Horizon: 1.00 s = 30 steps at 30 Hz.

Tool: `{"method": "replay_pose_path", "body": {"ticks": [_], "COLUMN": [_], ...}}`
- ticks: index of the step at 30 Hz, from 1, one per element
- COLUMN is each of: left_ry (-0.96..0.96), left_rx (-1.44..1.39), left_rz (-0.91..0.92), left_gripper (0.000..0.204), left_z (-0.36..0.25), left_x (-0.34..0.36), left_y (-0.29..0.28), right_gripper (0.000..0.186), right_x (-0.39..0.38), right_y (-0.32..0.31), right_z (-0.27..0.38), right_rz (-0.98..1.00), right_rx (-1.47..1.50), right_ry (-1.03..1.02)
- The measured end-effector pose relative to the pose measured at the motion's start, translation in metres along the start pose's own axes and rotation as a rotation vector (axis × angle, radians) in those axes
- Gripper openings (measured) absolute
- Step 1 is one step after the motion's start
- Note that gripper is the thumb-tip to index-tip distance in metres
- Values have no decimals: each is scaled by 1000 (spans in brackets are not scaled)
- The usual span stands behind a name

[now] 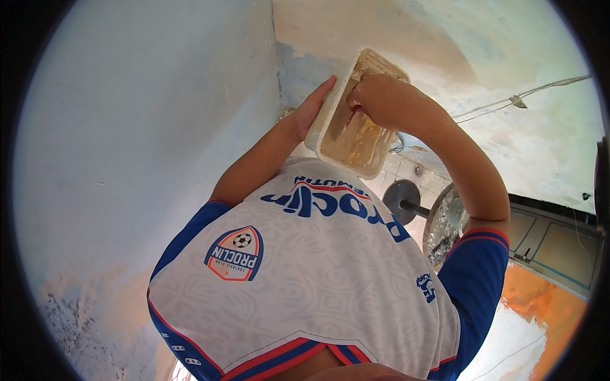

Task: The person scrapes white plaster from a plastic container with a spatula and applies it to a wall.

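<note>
In the head view my left hand (310, 109) holds the long side of a rectangular off-white plastic tray (318, 135), whose inside is smeared with beige and yellowish stuff. My right hand (373, 98) reaches into the tray, fingers curled round a small thin red thing (353, 115), mostly hidden by them. The tray is held in front of my white-and-blue shirt (318, 254).
A pale blue wall (127, 127) fills the left, meeting a patchy painted wall (445, 38) with loose cables (546, 86). Below are floor tiles (406, 168), a dark round base with a pole (399, 200) and a splattered round object (438, 222). A dark-framed panel (553, 241) stands right.
</note>
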<state>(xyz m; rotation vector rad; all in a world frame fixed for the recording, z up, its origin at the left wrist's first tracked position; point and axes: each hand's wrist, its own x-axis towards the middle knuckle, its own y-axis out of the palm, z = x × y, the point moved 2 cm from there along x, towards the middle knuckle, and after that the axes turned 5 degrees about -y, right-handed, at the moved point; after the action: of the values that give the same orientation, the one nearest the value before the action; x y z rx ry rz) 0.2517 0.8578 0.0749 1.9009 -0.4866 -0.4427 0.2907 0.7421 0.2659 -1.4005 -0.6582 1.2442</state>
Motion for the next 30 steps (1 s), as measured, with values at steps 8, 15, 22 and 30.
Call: {"method": "replay_pose_path", "body": {"ticks": [8,15,22,30], "left_ry": [-83,-83,-25,43], "left_rx": [-41,22,-26,107], "left_rz": [3,36,-27,-103], "left_gripper": [66,66,65,68], "left_z": [8,12,14,21], "left_x": [3,-6,-4,18], "left_y": [2,1,6,1], "right_gripper": [18,14,13,13], "right_x": [-15,-25,-34,-32], "right_y": [-14,-34,-33,11], "right_z": [5,19,1,-23], "right_rz": [101,184,-171,-129], "right_rx": [-16,10,67,13], "right_ry": [56,59,8,-149]}}
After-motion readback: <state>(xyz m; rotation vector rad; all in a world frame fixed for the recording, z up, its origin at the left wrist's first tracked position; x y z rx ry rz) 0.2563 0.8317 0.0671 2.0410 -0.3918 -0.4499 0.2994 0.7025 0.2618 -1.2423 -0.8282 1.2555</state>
